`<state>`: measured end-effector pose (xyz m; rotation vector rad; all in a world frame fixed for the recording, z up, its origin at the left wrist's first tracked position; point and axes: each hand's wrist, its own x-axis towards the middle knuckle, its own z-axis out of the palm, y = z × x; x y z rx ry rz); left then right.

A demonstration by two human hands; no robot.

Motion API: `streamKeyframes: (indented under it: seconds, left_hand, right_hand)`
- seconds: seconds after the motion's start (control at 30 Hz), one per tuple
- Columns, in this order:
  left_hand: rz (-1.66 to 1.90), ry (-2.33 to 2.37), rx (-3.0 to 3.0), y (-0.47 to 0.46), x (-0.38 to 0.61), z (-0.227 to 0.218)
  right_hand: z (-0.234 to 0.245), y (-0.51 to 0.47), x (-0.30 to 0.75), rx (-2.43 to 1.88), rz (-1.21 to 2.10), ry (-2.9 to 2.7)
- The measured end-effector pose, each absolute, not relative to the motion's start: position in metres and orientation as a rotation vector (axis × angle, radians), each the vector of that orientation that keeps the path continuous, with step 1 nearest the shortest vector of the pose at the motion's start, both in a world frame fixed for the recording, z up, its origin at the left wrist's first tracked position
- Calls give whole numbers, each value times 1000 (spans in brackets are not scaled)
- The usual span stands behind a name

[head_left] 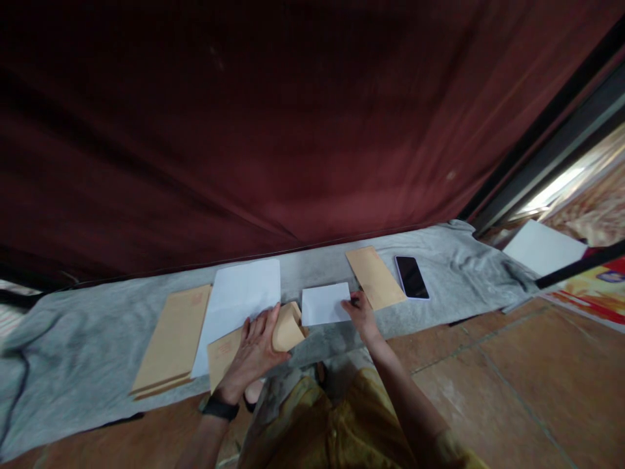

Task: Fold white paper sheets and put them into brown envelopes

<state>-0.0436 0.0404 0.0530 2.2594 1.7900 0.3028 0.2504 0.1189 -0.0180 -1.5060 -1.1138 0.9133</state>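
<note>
My left hand [256, 348], with a dark band on the wrist, grips a brown envelope [222, 357] across its width, thumb at the near edge and fingers over the top. The envelope's right end [288, 329] bulges and gapes. Just right of that mouth is a folded white sheet of paper [325, 304]. My right hand [361, 314] pinches this sheet at its right edge, fingers closed. Larger white sheets [244, 286] lie behind my left hand, partly under the held envelope. Another brown envelope [375, 277] lies flat beyond my right hand.
A stack of brown envelopes [173, 335] lies at the left on the grey cloth [83, 345]. A phone [411, 277] rests on the right. Dark red fabric [293, 130] hangs behind the cloth-covered surface. Brown floor tiles [488, 384] show in front, and a metal frame [551, 150] stands right.
</note>
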Motion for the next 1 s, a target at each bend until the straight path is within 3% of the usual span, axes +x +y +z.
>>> streamKeyframes:
  seconds: [0.23,0.5,1.0]
  left_hand:
    - [295,1780,2264,43,-45,51]
    - [279,1772,2259,44,-47,48]
    - [251,1828,2205,44,-44,48]
  right_hand:
    - [-9,111,251,-1299,1344,-909]
    - [6,102,257,-1217,1439,-897]
    - [34,135,267,-1121,1584,-1460]
